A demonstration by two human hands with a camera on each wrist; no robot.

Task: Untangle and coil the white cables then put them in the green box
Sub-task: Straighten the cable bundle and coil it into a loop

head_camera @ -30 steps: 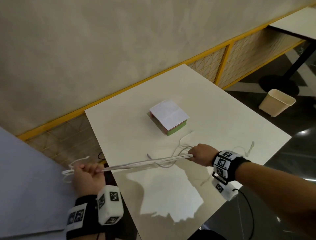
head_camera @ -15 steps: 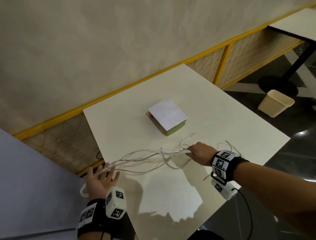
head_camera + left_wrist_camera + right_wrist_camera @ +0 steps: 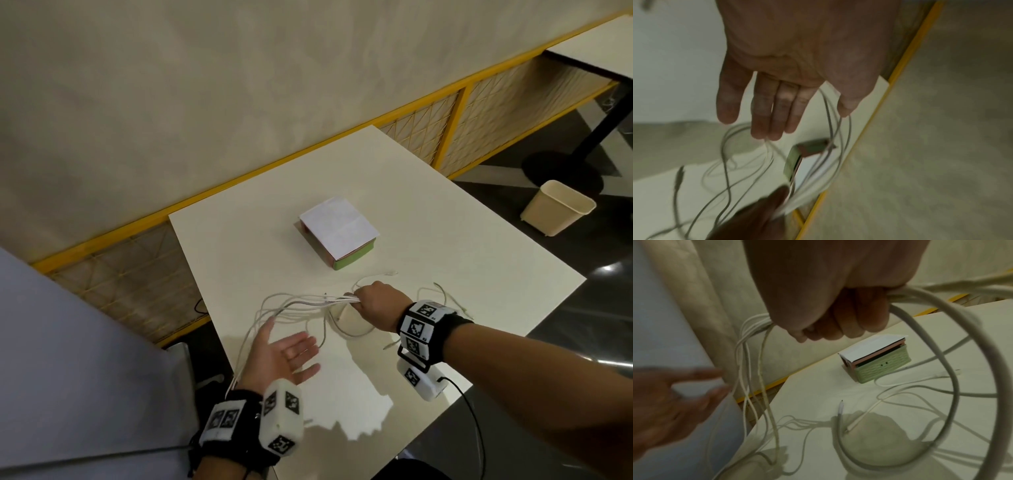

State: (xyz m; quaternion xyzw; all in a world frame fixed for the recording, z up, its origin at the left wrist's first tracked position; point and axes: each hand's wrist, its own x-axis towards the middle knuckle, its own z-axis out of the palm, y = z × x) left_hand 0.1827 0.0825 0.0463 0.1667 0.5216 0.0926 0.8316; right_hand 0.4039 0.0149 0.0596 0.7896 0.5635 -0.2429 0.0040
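Several white cables [image 3: 294, 305] run in slack loops across the near part of the table. My right hand [image 3: 375, 301] grips the bundle in a fist just above the tabletop, as the right wrist view [image 3: 830, 318] confirms. My left hand [image 3: 284, 353] hovers open, palm up, left of the fist; some strands pass over its thumb side and trail down past the wrist. The left wrist view shows straight fingers [image 3: 774, 110] with cables [image 3: 836, 139] hanging beyond them. The green box [image 3: 352, 260] sits mid-table under a white lid [image 3: 337, 228], also seen as the green box [image 3: 882, 368].
The white table [image 3: 445, 240] ends close to my left hand, with a grey surface [image 3: 68, 359] further left. A yellow-framed mesh barrier [image 3: 428, 120] runs behind. A cream bin [image 3: 556, 212] and a black table base [image 3: 561, 168] stand on the dark floor at right.
My left hand let go of the taut cable bundle, opened, and moved right over the table's edge. The cables went slack into loops. My right fist stayed in place.
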